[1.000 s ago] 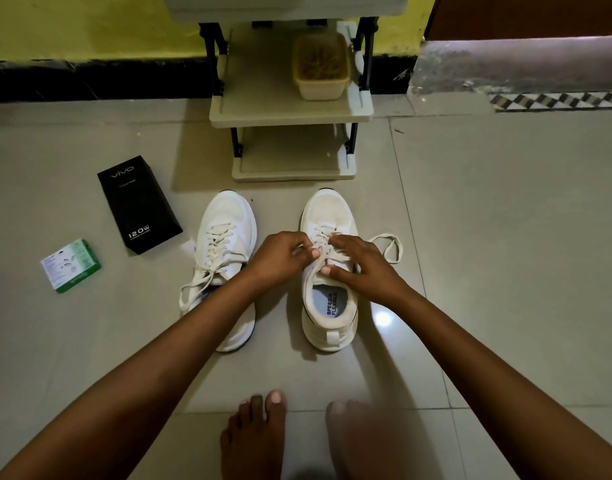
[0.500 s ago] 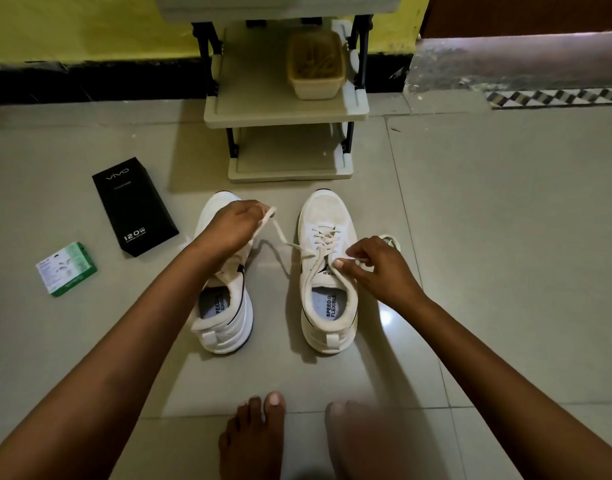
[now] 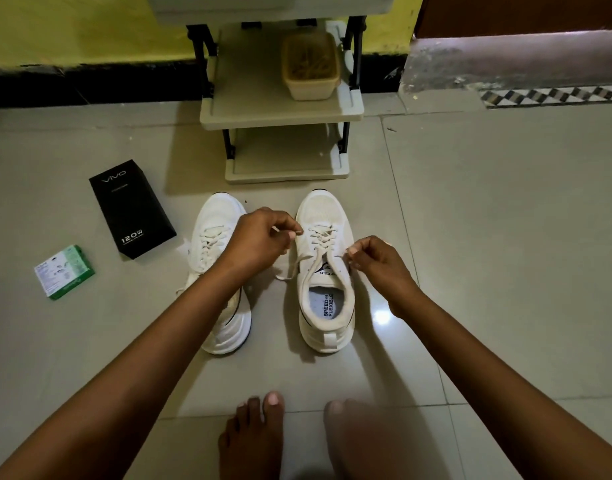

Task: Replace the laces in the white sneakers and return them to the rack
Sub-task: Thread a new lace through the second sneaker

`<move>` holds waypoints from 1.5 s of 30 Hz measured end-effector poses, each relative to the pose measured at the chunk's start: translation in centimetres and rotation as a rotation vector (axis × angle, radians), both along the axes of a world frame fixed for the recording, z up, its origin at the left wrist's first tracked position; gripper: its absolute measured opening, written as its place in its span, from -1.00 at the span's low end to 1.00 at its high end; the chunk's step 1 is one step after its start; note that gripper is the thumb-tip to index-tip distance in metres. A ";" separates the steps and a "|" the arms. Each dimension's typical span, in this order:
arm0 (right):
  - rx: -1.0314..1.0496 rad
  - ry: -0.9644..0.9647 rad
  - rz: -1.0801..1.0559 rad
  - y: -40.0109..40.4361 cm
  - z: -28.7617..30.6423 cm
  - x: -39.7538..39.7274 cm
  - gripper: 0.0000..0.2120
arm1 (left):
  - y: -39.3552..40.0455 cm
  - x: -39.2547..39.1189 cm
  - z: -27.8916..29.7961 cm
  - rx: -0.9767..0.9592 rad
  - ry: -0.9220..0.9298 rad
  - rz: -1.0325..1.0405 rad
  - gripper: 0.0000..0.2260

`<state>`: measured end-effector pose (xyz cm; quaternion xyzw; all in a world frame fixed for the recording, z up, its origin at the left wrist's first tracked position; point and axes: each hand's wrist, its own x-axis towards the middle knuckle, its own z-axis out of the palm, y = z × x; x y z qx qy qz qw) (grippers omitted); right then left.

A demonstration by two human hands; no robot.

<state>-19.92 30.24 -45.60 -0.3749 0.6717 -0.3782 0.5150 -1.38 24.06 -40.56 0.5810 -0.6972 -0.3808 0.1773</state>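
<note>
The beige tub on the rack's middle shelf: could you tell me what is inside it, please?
The beige tub on the rack holds a loose heap of thin, pale yellowish strands. What they are is too dim to tell, and the heap covers the tub's bottom.

Two sneakers (image 3: pixel 327 271) stood side by side on the floor (image 3: pixel 488 237) before the rack (image 3: pixel 280 109); two boxes (image 3: pixel 131 209) lay left.

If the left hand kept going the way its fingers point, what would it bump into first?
Probably the right sneaker: the left hand, pinching a lace end, points at its lacing. Height above the shoe is unclear.
</note>
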 end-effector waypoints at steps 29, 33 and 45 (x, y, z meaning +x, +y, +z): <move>-0.036 -0.084 0.134 0.5 0.2 0.0 -0.89 | 2.4 -4.6 -2.2 -0.113 -0.287 -0.137 -0.92; -0.050 -0.130 0.162 0.7 0.1 -0.5 -0.83 | 2.6 -4.7 -2.3 -0.128 -0.281 -0.109 -0.89; -0.160 0.321 0.139 -0.1 0.0 0.9 -0.90 | 2.1 -3.5 -2.5 0.014 0.025 -0.130 -0.79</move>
